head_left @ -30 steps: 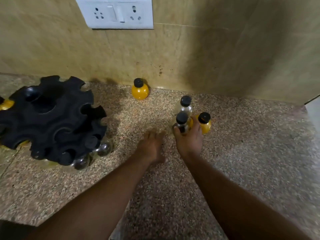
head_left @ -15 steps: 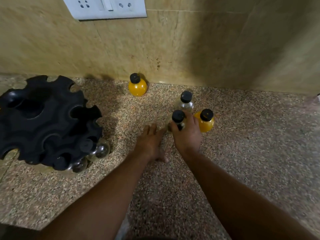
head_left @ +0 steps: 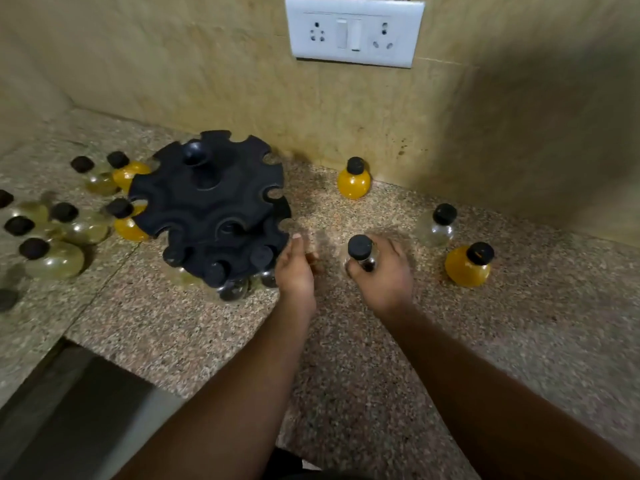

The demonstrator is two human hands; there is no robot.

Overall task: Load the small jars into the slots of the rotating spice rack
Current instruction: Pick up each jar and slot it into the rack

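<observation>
Nearest to you, your two forearms reach forward over the speckled stone counter (head_left: 346, 393). Your right hand (head_left: 384, 275) is closed around one small jar (head_left: 362, 256) with a black cap and dark contents; the fingers wrap its body and the cap stands up above them. The jar is between the rack and the loose jars at the right, and I cannot tell if it touches the counter. Your left hand (head_left: 294, 268) has the fingers together and straight, holding nothing, just beside the right edge of the black spice rack (head_left: 207, 209).

In the near slots of the rack you can count about four jars (head_left: 235, 287) hanging under black caps; the view is blurred there, so the count is not sure.

To the right, three jars stand free: one orange jar (head_left: 467, 266), one clear jar (head_left: 437, 226), and farther back one more orange jar (head_left: 354, 180) near the wall.

At the left of the rack is a group of loose jars (head_left: 55, 237), about ten, mostly pale and three orange.

On the wall, one white switch plate (head_left: 353, 31) has two sockets.
</observation>
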